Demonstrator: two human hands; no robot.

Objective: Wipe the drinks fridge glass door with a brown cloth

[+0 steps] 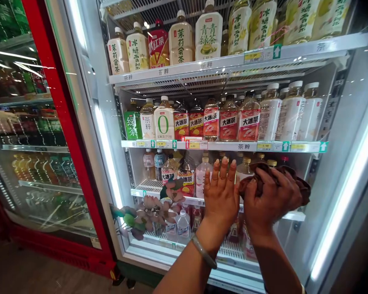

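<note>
My left hand (pixel 222 192), with a pale bangle at the wrist, is raised with its fingers upright and a little apart, in front of the third shelf of a lit drinks cooler. It holds nothing. Close beside it on the right, my right hand (pixel 268 196) grips a crumpled dark brown cloth (pixel 302 190) that bulges out past the fingers. A pink-labelled bottle (pixel 200 175) stands just left of my left hand. Bottles behind both hands are partly hidden.
Bottles fill the upper shelf (pixel 184 70) and the middle shelf (pixel 223 146). Leaf-like decoration (pixel 156 210) overlaps the lower left of the cooler. A red-framed cooler door (pixel 70 134) stands at the left. Light strips (pixel 343 196) run along the cooler's sides.
</note>
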